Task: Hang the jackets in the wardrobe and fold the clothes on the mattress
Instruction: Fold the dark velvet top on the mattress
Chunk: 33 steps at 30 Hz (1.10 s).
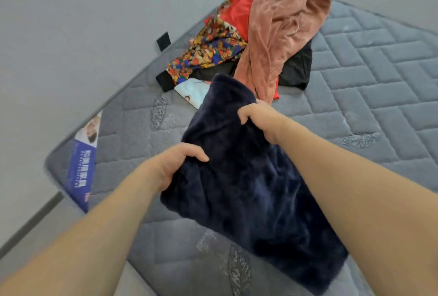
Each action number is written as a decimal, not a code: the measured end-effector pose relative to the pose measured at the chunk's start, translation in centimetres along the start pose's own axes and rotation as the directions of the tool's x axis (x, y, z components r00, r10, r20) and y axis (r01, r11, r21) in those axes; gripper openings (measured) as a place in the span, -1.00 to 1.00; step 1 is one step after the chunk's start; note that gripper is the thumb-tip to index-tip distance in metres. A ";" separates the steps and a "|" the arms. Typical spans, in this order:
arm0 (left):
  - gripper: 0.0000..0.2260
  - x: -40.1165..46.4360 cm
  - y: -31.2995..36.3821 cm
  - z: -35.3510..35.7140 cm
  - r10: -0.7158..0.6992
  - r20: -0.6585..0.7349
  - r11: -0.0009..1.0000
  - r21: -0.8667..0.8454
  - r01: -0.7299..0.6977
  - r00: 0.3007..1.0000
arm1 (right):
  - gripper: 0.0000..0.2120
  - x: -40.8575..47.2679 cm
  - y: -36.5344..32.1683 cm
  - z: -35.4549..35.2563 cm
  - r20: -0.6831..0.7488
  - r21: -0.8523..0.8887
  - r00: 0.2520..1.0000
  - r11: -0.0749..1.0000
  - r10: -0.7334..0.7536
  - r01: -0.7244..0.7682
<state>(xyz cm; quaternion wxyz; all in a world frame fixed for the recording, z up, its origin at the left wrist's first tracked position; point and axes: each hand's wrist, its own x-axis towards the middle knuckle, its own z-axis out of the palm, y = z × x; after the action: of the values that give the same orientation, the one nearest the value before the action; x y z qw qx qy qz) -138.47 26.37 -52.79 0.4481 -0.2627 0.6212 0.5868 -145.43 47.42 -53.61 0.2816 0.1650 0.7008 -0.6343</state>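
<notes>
A dark navy fleece garment (248,189) lies folded into a long band across the grey quilted mattress (379,78). My left hand (175,165) grips its left edge, fingers curled over the fabric. My right hand (260,118) grips its right edge near the far end. Beyond it a pile of clothes sits at the mattress's far corner: a salmon-pink garment (279,23) on top, a red one (241,9), a multicoloured patterned one (211,51), a black one (298,68) and a white one (194,89).
The mattress lies on a pale grey floor (71,35). A blue printed label (83,165) covers its left corner. A small black square (163,41) sits on the floor by the mattress edge. Bare quilted surface extends to the right.
</notes>
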 end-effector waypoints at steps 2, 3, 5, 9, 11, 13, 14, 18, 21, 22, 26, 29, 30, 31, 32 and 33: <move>-0.61 -4.6 4.3 -0.3 0.094 0.039 0.994 0.045 -0.096 0.995 | -0.84 -2.5 -4.2 -0.3 0.016 0.133 0.999 0.990 -0.040 0.037; -0.63 -6.9 6.2 0.2 0.136 0.083 0.988 0.062 -0.142 0.987 | -0.84 -4.1 -5.9 -0.9 0.020 0.189 0.998 0.980 -0.061 0.056; -0.63 -10.9 9.0 2.7 0.193 0.187 0.972 0.101 -0.214 0.963 | -0.92 -8.0 -8.4 -2.7 0.003 0.288 0.992 0.950 -0.128 0.121; -0.61 -14.5 9.6 11.7 0.184 0.331 0.949 0.187 -0.256 0.926 | -0.74 -15.0 -6.7 -9.9 -0.083 0.436 0.978 0.875 -0.194 0.210; -0.68 -14.2 7.5 17.2 0.126 0.363 0.947 0.234 -0.221 0.923 | -0.89 -18.2 -2.8 -13.7 -0.147 0.436 0.975 0.873 -0.169 0.217; -0.71 -12.9 4.2 23.0 0.030 0.417 0.947 0.278 -0.159 0.909 | -0.89 -21.5 2.5 -17.7 -0.232 0.427 0.968 0.883 -0.099 0.193; -0.72 -12.0 2.2 25.9 -0.035 0.439 0.942 0.314 -0.116 0.898 | -0.87 -23.2 5.5 -19.7 -0.260 0.432 0.964 0.886 -0.057 0.169; -0.65 -6.9 -7.8 37.0 -0.260 0.430 0.873 0.488 0.019 0.864 | -0.84 -29.5 18.8 -26.8 -0.409 0.401 0.897 0.916 0.167 0.012; -0.60 -3.2 -15.7 43.0 -0.366 0.391 0.796 0.602 0.066 0.845 | -0.85 -32.7 27.8 -30.3 -0.536 0.315 0.767 0.927 0.351 -0.205; -0.61 -2.2 -18.0 44.9 -0.380 0.381 0.770 0.636 0.059 0.843 | -0.84 -33.9 30.4 -31.2 -0.564 0.289 0.725 0.917 0.396 -0.276; -0.56 -0.4 -22.5 47.2 -0.417 0.346 0.723 0.686 0.076 0.841 | -0.74 -34.9 36.7 -32.1 -0.571 0.228 0.663 0.870 0.484 -0.438; -0.70 0.2 -20.4 44.6 -0.345 0.336 0.745 0.666 0.038 0.876 | -0.74 -32.8 35.6 -31.5 -0.558 0.176 0.688 0.876 0.465 -0.449; -0.72 0.4 -19.1 43.3 -0.289 0.314 0.753 0.658 0.012 0.904 | -0.75 -31.9 34.5 -31.2 -0.558 0.179 0.697 0.885 0.451 -0.429; -0.71 0.7 -17.8 42.0 -0.211 0.278 0.752 0.658 -0.026 0.937 | -0.75 -31.0 33.1 -30.8 -0.556 0.193 0.706 0.895 0.438 -0.403; -0.69 1.0 -16.5 40.7 -0.122 0.234 0.735 0.674 -0.071 0.965 | -0.75 -30.1 31.7 -30.3 -0.552 0.197 0.720 0.905 0.420 -0.377; -0.68 1.5 -15.3 39.4 -0.031 0.181 0.703 0.703 -0.107 0.983 | -0.77 -29.1 30.2 -29.8 -0.558 0.191 0.732 0.919 0.390 -0.344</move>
<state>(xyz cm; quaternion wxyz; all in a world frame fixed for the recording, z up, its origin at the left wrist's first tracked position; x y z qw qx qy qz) -116.36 62.04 -58.06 0.5563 -0.0030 0.7615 0.3327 -110.23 84.63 -58.99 0.1652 0.4976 0.6822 -0.5095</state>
